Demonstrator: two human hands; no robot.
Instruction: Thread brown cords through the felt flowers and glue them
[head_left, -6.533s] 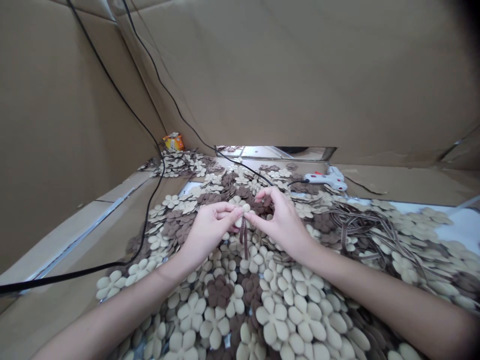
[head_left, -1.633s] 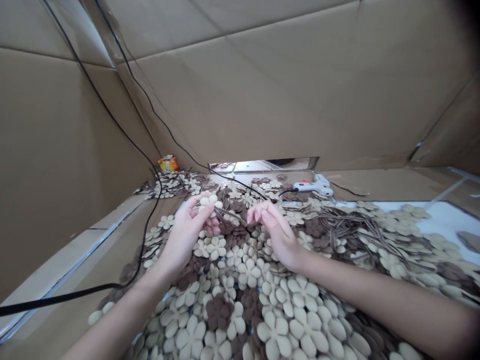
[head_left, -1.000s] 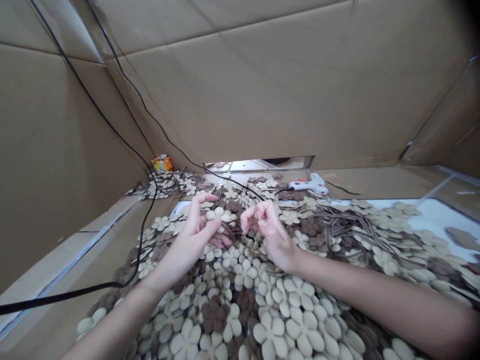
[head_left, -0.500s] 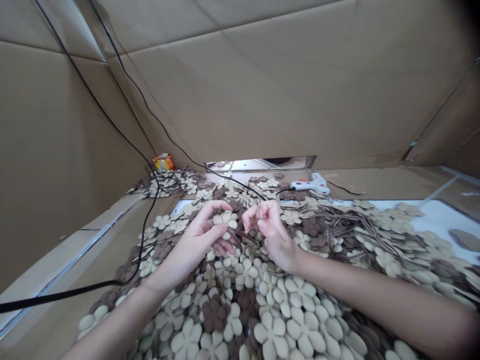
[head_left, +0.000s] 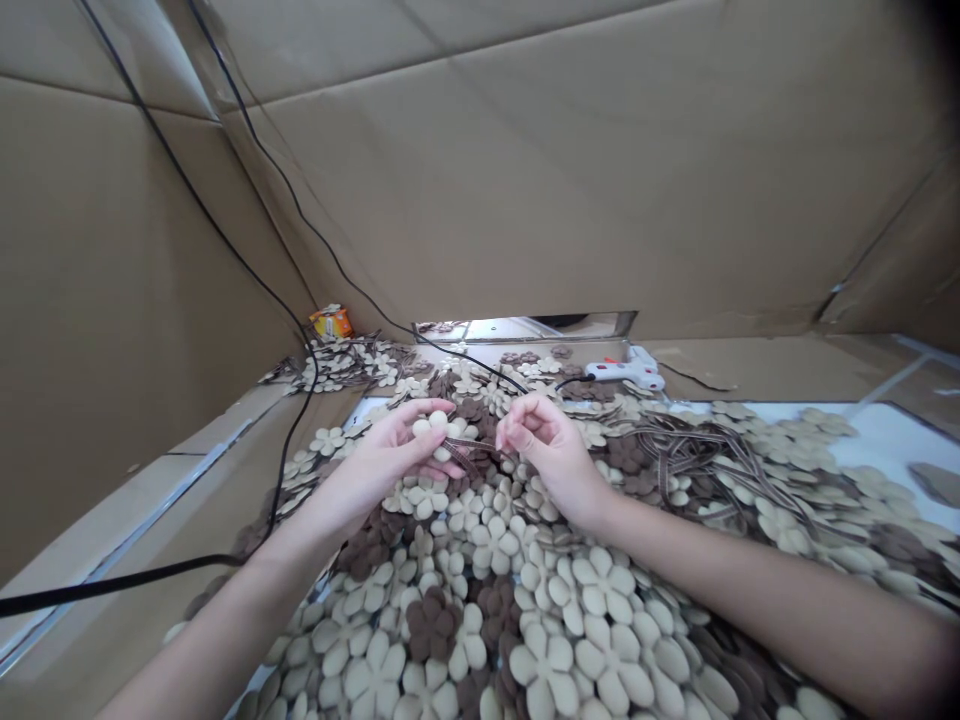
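My left hand [head_left: 382,468] holds a cream felt five-petal flower [head_left: 438,427] between thumb and fingers. A thin brown striped ribbon [head_left: 472,449] runs from under that flower towards my right hand [head_left: 546,452]. The curled fingertips of my right hand pinch close to the ribbon's far end, though the grip itself is partly hidden. Beneath both hands lies a deep layer of loose cream and brown felt flowers [head_left: 604,585].
A white hot glue gun [head_left: 626,373] with its cable lies at the back. A tangled heap of brown ribbons [head_left: 690,460] lies to the right. Cardboard walls [head_left: 112,300] surround the work surface, a black cable [head_left: 150,580] crosses the left, and a small orange box [head_left: 331,323] stands far left.
My hands have drawn slightly apart, and the flower in my left hand has risen and turned a little. The ribbon now stretches flatter between my hands.
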